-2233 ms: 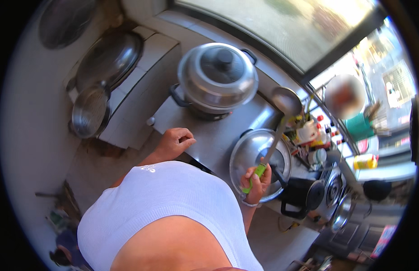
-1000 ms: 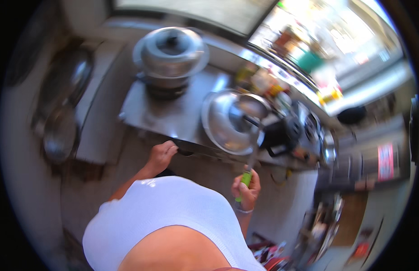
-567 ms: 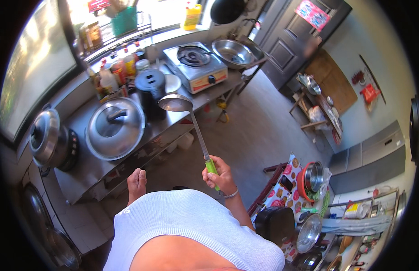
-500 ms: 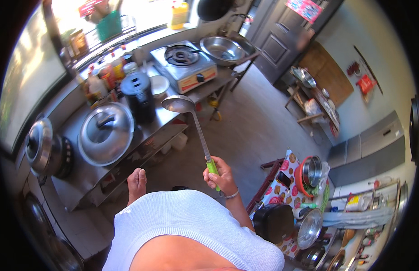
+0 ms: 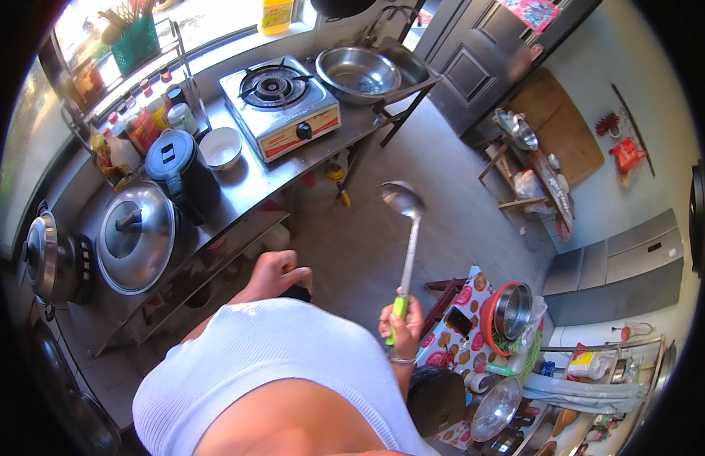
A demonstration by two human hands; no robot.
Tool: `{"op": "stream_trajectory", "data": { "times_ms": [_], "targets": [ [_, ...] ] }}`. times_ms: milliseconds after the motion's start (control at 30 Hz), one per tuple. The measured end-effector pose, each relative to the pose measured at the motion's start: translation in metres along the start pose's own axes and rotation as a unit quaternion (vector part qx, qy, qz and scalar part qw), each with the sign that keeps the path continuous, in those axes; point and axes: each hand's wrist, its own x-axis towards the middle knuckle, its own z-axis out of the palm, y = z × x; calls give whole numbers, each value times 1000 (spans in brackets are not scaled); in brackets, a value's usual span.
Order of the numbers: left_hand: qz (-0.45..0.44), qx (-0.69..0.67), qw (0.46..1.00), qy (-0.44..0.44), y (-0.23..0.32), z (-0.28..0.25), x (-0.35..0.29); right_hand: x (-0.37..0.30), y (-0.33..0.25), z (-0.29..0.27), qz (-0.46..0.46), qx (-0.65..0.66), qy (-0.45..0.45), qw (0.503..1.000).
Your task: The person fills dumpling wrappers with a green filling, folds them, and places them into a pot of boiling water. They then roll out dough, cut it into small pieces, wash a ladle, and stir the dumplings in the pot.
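Note:
My right hand (image 5: 403, 328) is wrapped round the green handle of a metal ladle (image 5: 409, 251). The ladle points away from me over the floor, its bowl at the far end. Loosely curled, with nothing visible in it, my left hand (image 5: 276, 275) hangs in front of my body near the counter edge. Left of that hand, on the metal counter, stand a domed-lid wok (image 5: 137, 239), a dark blue lidded jug (image 5: 181, 171) and a white bowl (image 5: 220, 147).
A gas stove (image 5: 284, 114) and a wide steel basin (image 5: 358, 74) occupy the counter's far end. To my right, a patterned table (image 5: 436, 351) carries a phone (image 5: 459, 322), a red basin (image 5: 489, 315) and a clear lid (image 5: 497, 409). A grey fridge (image 5: 614, 262) lies beyond.
The ladle and my right hand have swung right, away from the counter. My left hand has also shifted right, and the view has turned, bringing more of the right-hand table in.

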Motion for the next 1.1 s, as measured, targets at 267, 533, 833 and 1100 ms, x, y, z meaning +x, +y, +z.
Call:
{"op": "stream_trajectory", "data": {
  "times_ms": [267, 533, 833, 1100],
  "targets": [
    [52, -96, 993, 41, 1, 37, 108, 117, -58, -11, -2, -86, -56, 995],
    [-72, -28, 990, 120, -32, 55, 141, 244, -71, -40, -19, -150, -95, 984],
    [-124, 16, 958, 259, -1, 108, 198, 435, -68, -47, -16, -214, -154, 964],
    [-228, 98, 867, 432, 32, 150, 145, 619, 19, -27, -78, -332, -234, 911]
  ]
}}
